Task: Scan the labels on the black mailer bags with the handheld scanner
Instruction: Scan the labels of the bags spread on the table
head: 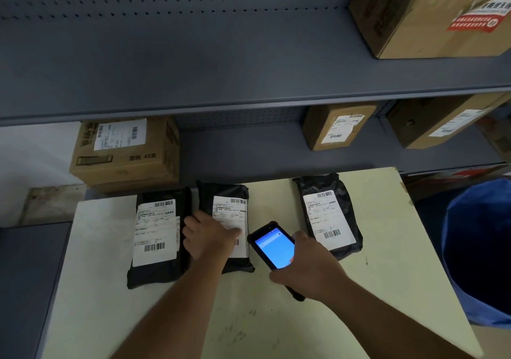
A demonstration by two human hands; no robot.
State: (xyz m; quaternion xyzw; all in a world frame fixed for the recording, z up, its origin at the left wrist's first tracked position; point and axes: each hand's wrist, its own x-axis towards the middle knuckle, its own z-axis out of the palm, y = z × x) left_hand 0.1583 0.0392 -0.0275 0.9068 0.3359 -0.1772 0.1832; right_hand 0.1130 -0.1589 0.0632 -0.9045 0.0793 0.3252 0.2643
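The left hand (210,237) lay flat on the middle bag (225,220), fingers spread. Right of that bag, the right hand (307,270) gripped the scanner (272,248); two more bags (159,237) (329,215) flanked it on the counter (387,248).

Three labelled black mailer bags (327,215) flat; handheld scanner (273,245) screen lit.

I stood in a parcel stockroom, the sort of back room a courier depot keeps. Grey metal shelving (221,62) with a pegboard back ran in front of me, and labelled cardboard boxes (124,154) sat along its shelves. Three black mailer bags (159,237) with barcode labels lay along the far edge of a pale table (276,325), and a blue bin (478,248) stood off its right edge.
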